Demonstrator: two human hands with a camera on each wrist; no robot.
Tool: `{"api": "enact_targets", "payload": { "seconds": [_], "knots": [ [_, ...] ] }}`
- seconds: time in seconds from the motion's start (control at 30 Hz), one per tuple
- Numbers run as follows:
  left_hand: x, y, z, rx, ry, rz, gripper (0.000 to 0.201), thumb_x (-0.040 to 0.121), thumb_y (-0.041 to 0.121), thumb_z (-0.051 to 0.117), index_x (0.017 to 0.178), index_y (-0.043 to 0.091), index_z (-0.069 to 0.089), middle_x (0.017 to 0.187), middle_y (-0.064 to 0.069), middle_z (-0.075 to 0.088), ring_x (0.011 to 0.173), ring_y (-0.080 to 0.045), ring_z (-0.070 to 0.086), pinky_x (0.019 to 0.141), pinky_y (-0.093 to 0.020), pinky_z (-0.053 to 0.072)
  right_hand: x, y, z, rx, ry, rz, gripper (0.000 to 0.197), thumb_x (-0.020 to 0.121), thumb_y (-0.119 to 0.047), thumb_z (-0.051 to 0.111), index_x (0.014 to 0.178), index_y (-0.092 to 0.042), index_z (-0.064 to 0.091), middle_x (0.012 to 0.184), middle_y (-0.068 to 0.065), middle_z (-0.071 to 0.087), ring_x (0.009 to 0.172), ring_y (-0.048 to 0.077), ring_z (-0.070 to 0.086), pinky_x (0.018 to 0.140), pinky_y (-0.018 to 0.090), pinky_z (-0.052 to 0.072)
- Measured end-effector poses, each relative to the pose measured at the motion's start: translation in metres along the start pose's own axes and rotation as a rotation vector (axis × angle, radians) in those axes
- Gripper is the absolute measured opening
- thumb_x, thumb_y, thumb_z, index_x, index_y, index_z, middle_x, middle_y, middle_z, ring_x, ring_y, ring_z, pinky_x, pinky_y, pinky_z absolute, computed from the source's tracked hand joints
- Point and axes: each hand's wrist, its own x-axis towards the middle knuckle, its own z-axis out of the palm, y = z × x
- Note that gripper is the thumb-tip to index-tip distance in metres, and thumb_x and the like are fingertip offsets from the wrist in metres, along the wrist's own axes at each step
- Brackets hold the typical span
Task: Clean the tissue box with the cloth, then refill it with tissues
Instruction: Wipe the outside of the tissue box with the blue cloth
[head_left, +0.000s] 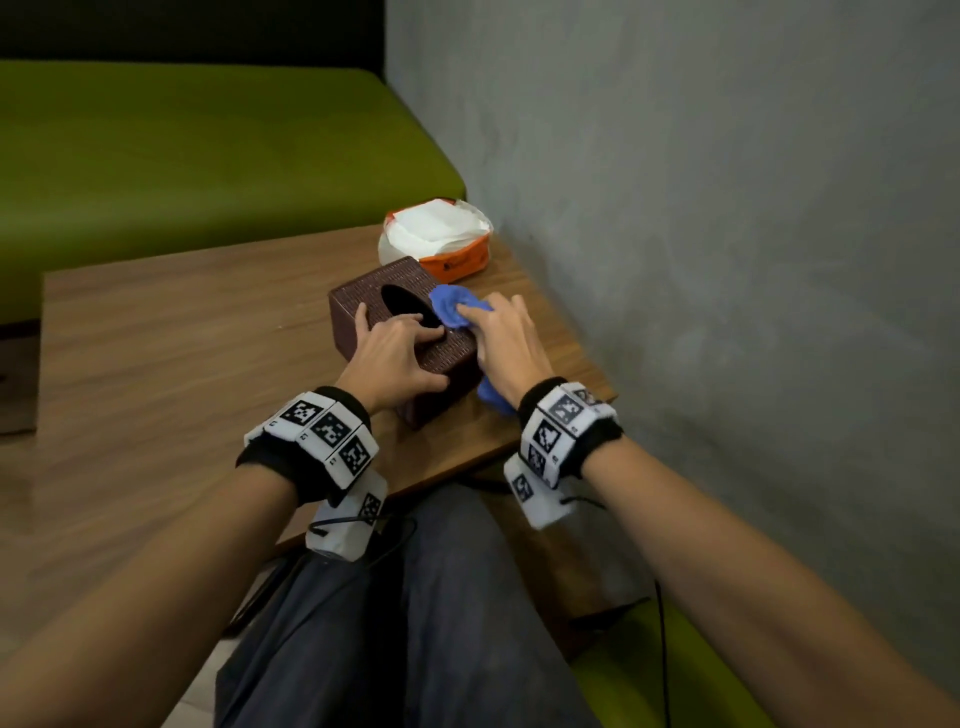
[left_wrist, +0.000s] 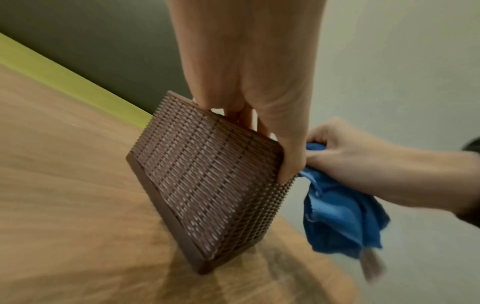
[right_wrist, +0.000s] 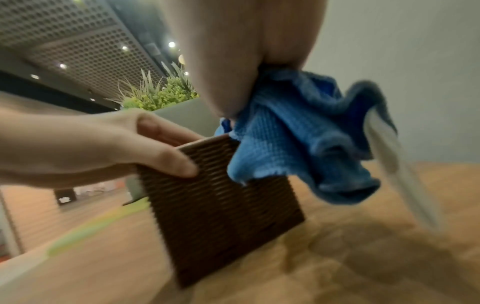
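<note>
A brown woven tissue box (head_left: 447, 358) (left_wrist: 207, 181) (right_wrist: 221, 216) with a dark oval slot on top stands on the wooden table (head_left: 182, 332). My left hand (head_left: 397, 353) (right_wrist: 103, 152) grips the box from its near side, thumb on the side wall and fingers curled over the top by the slot. My right hand (head_left: 506, 338) (left_wrist: 363, 160) holds a crumpled blue cloth (head_left: 454, 306) (left_wrist: 340, 216) (right_wrist: 298, 133) against the box's right top edge; part of the cloth hangs down beside the box. An orange and white pack of white tissues (head_left: 436, 234) lies open behind the box.
A grey wall (head_left: 727, 208) runs close along the table's right side. A green bench seat (head_left: 182, 156) lies beyond the table. My lap in dark trousers (head_left: 415, 623) sits below the table's near edge (head_left: 467, 462). Bare tabletop stretches to the box's left.
</note>
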Motion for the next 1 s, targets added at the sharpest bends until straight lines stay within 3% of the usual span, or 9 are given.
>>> {"api": "enact_targets", "payload": {
  "seconds": [0.13, 0.2, 0.3, 0.37, 0.53, 0.67, 0.77, 0.87, 1.0],
  "knots": [
    [-0.001, -0.004, -0.002, -0.053, 0.034, 0.029, 0.048, 0.070, 0.030, 0.073, 0.116, 0.020, 0.064, 0.135, -0.007, 0.055, 0.131, -0.021, 0.043, 0.115, -0.053, -0.006, -0.042, -0.008, 0.007, -0.020, -0.002, -0.164, 0.055, 0.068, 0.012, 0.060, 0.120, -0.007, 0.057, 0.107, 0.018, 0.060, 0.094, 0.035, 0.051, 0.078, 0.041, 0.048],
    [-0.001, -0.003, -0.002, -0.026, 0.010, 0.033, 0.050, 0.070, 0.029, 0.072, 0.118, 0.020, 0.062, 0.133, -0.006, 0.056, 0.128, -0.022, 0.046, 0.115, -0.053, -0.006, -0.042, 0.005, 0.001, -0.037, 0.025, -0.214, 0.054, 0.066, 0.015, 0.060, 0.116, -0.006, 0.061, 0.099, 0.019, 0.063, 0.087, 0.037, 0.054, 0.074, 0.041, 0.051],
    [-0.001, 0.000, -0.001, 0.020, -0.006, 0.018, 0.060, 0.070, 0.030, 0.072, 0.126, 0.018, 0.056, 0.137, -0.006, 0.053, 0.130, -0.022, 0.044, 0.115, -0.053, -0.007, -0.011, 0.005, -0.006, -0.067, -0.008, -0.092, 0.047, 0.077, 0.009, 0.053, 0.120, -0.010, 0.058, 0.107, 0.018, 0.059, 0.096, 0.035, 0.049, 0.084, 0.046, 0.047],
    [-0.002, -0.001, -0.001, 0.021, 0.008, 0.018, 0.058, 0.070, 0.030, 0.072, 0.125, 0.019, 0.057, 0.135, -0.006, 0.055, 0.129, -0.022, 0.045, 0.115, -0.053, -0.006, -0.008, -0.010, -0.002, -0.066, -0.025, -0.053, 0.044, 0.080, 0.005, 0.051, 0.122, -0.010, 0.056, 0.113, 0.016, 0.055, 0.101, 0.033, 0.046, 0.087, 0.043, 0.045],
    [-0.001, -0.007, -0.003, -0.004, 0.011, 0.068, 0.052, 0.070, 0.029, 0.073, 0.119, 0.020, 0.062, 0.132, -0.003, 0.058, 0.125, -0.022, 0.049, 0.115, -0.051, -0.006, -0.039, 0.001, -0.003, -0.029, -0.013, -0.172, 0.050, 0.071, 0.012, 0.061, 0.118, -0.007, 0.059, 0.103, 0.018, 0.060, 0.092, 0.035, 0.051, 0.079, 0.042, 0.049],
    [0.000, -0.007, -0.003, 0.026, -0.004, 0.050, 0.059, 0.070, 0.030, 0.073, 0.125, 0.018, 0.058, 0.135, -0.004, 0.055, 0.129, -0.021, 0.046, 0.116, -0.051, -0.006, -0.009, -0.009, -0.005, -0.038, -0.005, -0.023, 0.043, 0.083, 0.005, 0.050, 0.123, -0.010, 0.056, 0.115, 0.017, 0.054, 0.103, 0.035, 0.046, 0.089, 0.044, 0.045],
    [-0.002, -0.010, -0.005, -0.006, 0.017, 0.061, 0.049, 0.069, 0.028, 0.073, 0.116, 0.020, 0.064, 0.130, -0.003, 0.060, 0.125, -0.021, 0.050, 0.115, -0.051, -0.005, -0.035, -0.025, 0.004, -0.021, -0.006, -0.079, 0.042, 0.078, 0.008, 0.050, 0.115, -0.007, 0.059, 0.109, 0.019, 0.055, 0.098, 0.036, 0.048, 0.083, 0.046, 0.047],
    [-0.002, -0.011, -0.004, -0.003, 0.015, 0.061, 0.047, 0.069, 0.028, 0.073, 0.115, 0.019, 0.065, 0.130, -0.003, 0.060, 0.123, -0.022, 0.051, 0.116, -0.051, -0.005, -0.044, -0.006, -0.003, -0.057, -0.026, -0.138, 0.050, 0.074, 0.011, 0.057, 0.120, -0.008, 0.057, 0.109, 0.016, 0.056, 0.097, 0.034, 0.048, 0.083, 0.042, 0.048],
    [0.000, -0.008, -0.003, 0.023, 0.012, 0.023, 0.054, 0.069, 0.029, 0.074, 0.121, 0.017, 0.061, 0.133, -0.004, 0.057, 0.128, -0.022, 0.047, 0.116, -0.050, -0.006, -0.021, -0.015, -0.008, -0.071, -0.041, -0.008, 0.044, 0.082, 0.004, 0.050, 0.124, -0.010, 0.052, 0.119, 0.015, 0.049, 0.107, 0.032, 0.043, 0.089, 0.040, 0.042]
  ]
}}
